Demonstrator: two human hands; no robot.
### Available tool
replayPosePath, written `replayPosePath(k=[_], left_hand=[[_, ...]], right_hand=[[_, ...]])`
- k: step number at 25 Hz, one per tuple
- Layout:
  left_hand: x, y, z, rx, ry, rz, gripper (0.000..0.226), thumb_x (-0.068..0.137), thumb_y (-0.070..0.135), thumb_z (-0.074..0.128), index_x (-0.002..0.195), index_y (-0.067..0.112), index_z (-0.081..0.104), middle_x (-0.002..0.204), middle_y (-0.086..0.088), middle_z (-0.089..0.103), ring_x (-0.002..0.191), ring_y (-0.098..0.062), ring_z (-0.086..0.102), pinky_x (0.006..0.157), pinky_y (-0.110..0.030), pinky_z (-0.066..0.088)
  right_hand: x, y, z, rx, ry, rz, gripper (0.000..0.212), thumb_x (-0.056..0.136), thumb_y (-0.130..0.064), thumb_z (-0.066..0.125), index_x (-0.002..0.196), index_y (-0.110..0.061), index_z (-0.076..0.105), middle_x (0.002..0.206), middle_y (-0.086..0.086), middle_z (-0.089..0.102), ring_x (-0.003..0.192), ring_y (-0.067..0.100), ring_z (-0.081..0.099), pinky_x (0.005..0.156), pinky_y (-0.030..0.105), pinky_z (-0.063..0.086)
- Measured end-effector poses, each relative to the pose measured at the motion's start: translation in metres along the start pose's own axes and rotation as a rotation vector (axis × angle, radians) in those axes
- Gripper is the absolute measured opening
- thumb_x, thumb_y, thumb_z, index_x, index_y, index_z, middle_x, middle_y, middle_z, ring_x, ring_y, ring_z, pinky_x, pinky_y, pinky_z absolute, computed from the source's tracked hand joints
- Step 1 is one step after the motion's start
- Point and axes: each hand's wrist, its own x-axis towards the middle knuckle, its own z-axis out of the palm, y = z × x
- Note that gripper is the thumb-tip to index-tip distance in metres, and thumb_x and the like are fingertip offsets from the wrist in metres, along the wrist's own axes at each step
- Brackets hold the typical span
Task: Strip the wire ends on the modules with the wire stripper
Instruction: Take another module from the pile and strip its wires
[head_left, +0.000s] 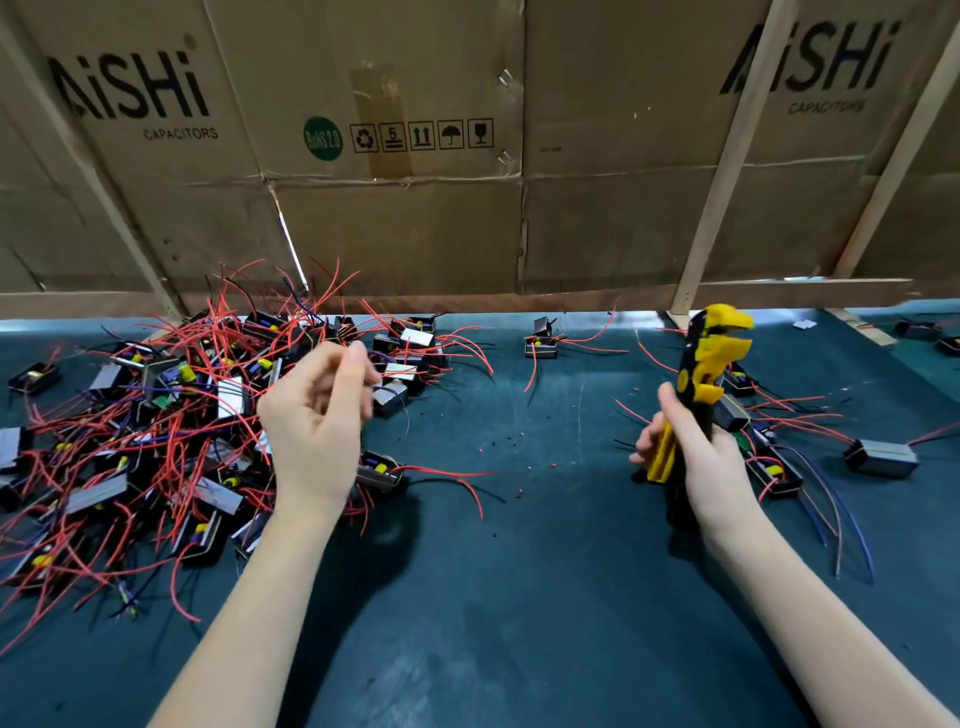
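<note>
Bench: dark blue-green mat (519, 597) under both forearms, with small red and black bits of insulation (511, 441) scattered near its middle.
Left hand: left hand (314, 415) is raised above the right edge of the big pile, fingers loosely curled, thumb up beside the forefinger; whether a thin wire is pinched between them cannot be told, and no module hangs from it.
Right hand: right hand (691, 447) is wrapped around the handles of the wire stripper (701, 374), holding it upright above the bench.
Wire stripper: yellow and black tool, head pointing up and away from the person, its yellow jaws standing apart with nothing between them.
Main pile: heap of modules (156, 415), small black housings with grey tops and yellow parts, tangled in long red wires (171, 457) with a few black and purple ones, on the left part of the bench.
Nearest loose module: single module (379, 470) lies just right of the left wrist, its red and black leads trailing to the right.
Right group: smaller group of modules (769, 452) lies behind and beside the right hand, with red and blue wires spread toward the bench edge.
Far module: lone module (542, 345) sits near the back of the bench, between the two groups.
Backdrop: cardboard wall (395, 218) printed "AiSHi CAPACITORS", braced by pale wooden battens (727, 166).
</note>
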Motion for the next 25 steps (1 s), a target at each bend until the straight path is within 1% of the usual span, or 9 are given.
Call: replayPosePath(k=[2, 4, 6, 9, 12, 15, 18, 22, 25], left_hand=[[0.004, -0.011, -0.006, 0.379, 0.019, 0.018, 0.036, 0.086, 0.057, 0.062, 0.081, 0.022, 0.055, 0.052, 0.004, 0.054, 0.051, -0.008, 0.049, 0.052, -0.026, 0.037], [0.007, -0.024, -0.011, 0.845, -0.19, -0.093, 0.047, 0.073, 0.072, 0.065, 0.083, 0.027, 0.055, 0.058, 0.01, 0.055, 0.065, -0.015, 0.059, 0.057, -0.028, 0.038], [0.008, -0.029, -0.012, 1.105, -0.454, -0.167, 0.046, 0.07, 0.076, 0.064, 0.079, 0.031, 0.06, 0.068, 0.011, 0.056, 0.082, -0.021, 0.063, 0.06, -0.028, 0.037], [0.006, -0.024, -0.009, 1.071, -0.691, -0.222, 0.038, 0.083, 0.065, 0.06, 0.073, 0.029, 0.061, 0.076, 0.005, 0.061, 0.087, -0.022, 0.063, 0.063, -0.028, 0.04], [0.009, -0.013, -0.01, 1.114, -0.669, -0.12, 0.047, 0.098, 0.05, 0.046, 0.064, 0.018, 0.054, 0.071, -0.003, 0.058, 0.082, -0.031, 0.063, 0.064, -0.032, 0.042], [0.018, 0.006, 0.014, 0.917, -0.76, 0.016, 0.052, 0.101, 0.043, 0.042, 0.06, 0.014, 0.054, 0.057, 0.003, 0.053, 0.072, -0.029, 0.059, 0.067, -0.034, 0.045], [0.044, 0.017, 0.058, 0.714, -0.871, 0.047, 0.05, 0.103, 0.033, 0.045, 0.065, 0.009, 0.068, 0.053, 0.0, 0.065, 0.064, -0.017, 0.064, 0.072, -0.027, 0.048], [0.089, 0.016, 0.101, 0.589, -0.883, -0.089, 0.037, 0.101, 0.019, 0.048, 0.075, 0.004, 0.07, 0.061, -0.004, 0.072, 0.038, -0.006, 0.058, 0.047, -0.013, 0.043], [0.103, 0.018, 0.112, 0.475, -0.826, -0.047, 0.025, 0.101, 0.005, 0.043, 0.101, 0.001, 0.067, 0.084, -0.009, 0.076, 0.053, -0.017, 0.068, 0.056, -0.019, 0.052]], right_hand=[[0.002, -0.001, -0.004, 0.047, 0.022, 0.023, 0.055, 0.062, -0.071, 0.069, 0.064, -0.017, 0.057, 0.062, 0.004, 0.057, 0.06, 0.022, 0.059, 0.078, 0.047, 0.048], [0.004, -0.001, -0.006, 0.065, 0.049, 0.018, 0.055, 0.062, -0.07, 0.068, 0.066, -0.017, 0.056, 0.06, 0.002, 0.057, 0.058, 0.021, 0.058, 0.076, 0.045, 0.047], [0.005, -0.002, -0.006, 0.07, 0.063, 0.017, 0.054, 0.062, -0.069, 0.068, 0.065, -0.017, 0.056, 0.058, 0.0, 0.056, 0.056, 0.019, 0.056, 0.076, 0.045, 0.046], [0.005, -0.001, -0.007, 0.075, 0.066, 0.012, 0.049, 0.074, -0.063, 0.068, 0.066, -0.017, 0.055, 0.057, -0.001, 0.056, 0.055, 0.019, 0.056, 0.076, 0.045, 0.046], [0.005, 0.001, -0.008, 0.062, 0.08, -0.001, 0.046, 0.086, -0.056, 0.063, 0.067, -0.015, 0.054, 0.058, 0.001, 0.057, 0.057, 0.021, 0.057, 0.076, 0.044, 0.046], [0.005, -0.001, -0.006, 0.055, 0.085, 0.008, 0.046, 0.086, -0.055, 0.062, 0.067, -0.015, 0.053, 0.058, 0.002, 0.057, 0.059, 0.023, 0.058, 0.077, 0.042, 0.047], [0.005, -0.002, -0.006, 0.055, 0.071, 0.022, 0.047, 0.082, -0.058, 0.063, 0.067, -0.015, 0.053, 0.058, 0.001, 0.057, 0.058, 0.022, 0.058, 0.078, 0.043, 0.048], [0.005, 0.0, -0.006, 0.043, 0.057, 0.024, 0.047, 0.083, -0.058, 0.064, 0.067, -0.016, 0.054, 0.059, 0.001, 0.057, 0.058, 0.021, 0.058, 0.078, 0.046, 0.047], [0.006, 0.0, -0.008, 0.032, 0.055, 0.028, 0.05, 0.077, -0.063, 0.064, 0.067, -0.015, 0.055, 0.06, 0.002, 0.058, 0.059, 0.022, 0.059, 0.079, 0.045, 0.048]])
